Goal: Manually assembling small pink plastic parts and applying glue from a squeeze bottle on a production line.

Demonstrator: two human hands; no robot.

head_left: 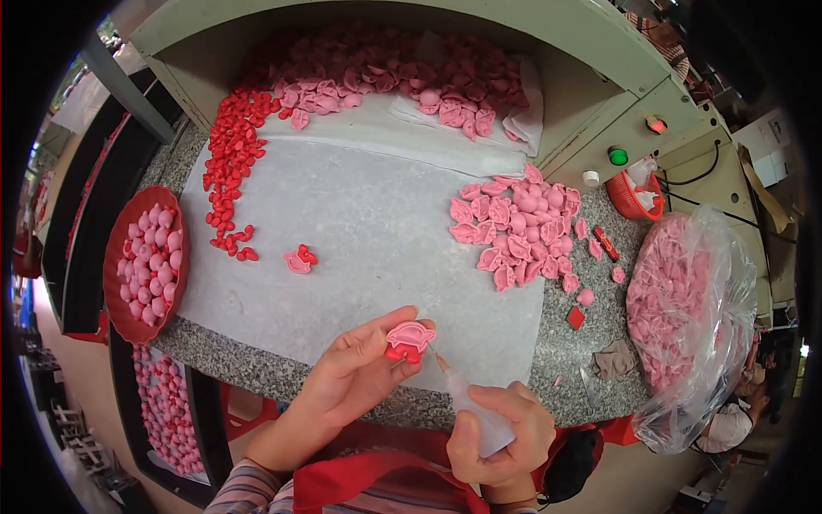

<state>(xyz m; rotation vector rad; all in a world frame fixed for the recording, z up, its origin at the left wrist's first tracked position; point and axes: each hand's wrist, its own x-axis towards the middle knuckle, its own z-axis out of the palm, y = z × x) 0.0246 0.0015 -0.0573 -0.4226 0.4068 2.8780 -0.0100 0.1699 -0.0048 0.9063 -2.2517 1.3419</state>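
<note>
My left hand (355,364) pinches a pink shell-shaped plastic piece (411,334) together with a red piece (404,353) below it, just above the near edge of the white sheet. In my right hand (514,437) is a whitish squeeze bottle (479,415) with a thin nozzle, its tip close to the pink piece's right edge; I cannot tell whether they touch. Farther off on the sheet lies one pink piece (297,262) with a red piece against it. A heap of pink pieces (522,223) spreads to the right, and a trail of small red pieces (231,163) runs along the left.
A red basket (110,257) of joined pink and red pieces stands left. A green metal hood (402,10) covers more pink pieces at the back. Right are a clear bag (676,300) of pink pieces, an orange basket (629,199) and a grey cloth (614,360). Granite edges the worktop.
</note>
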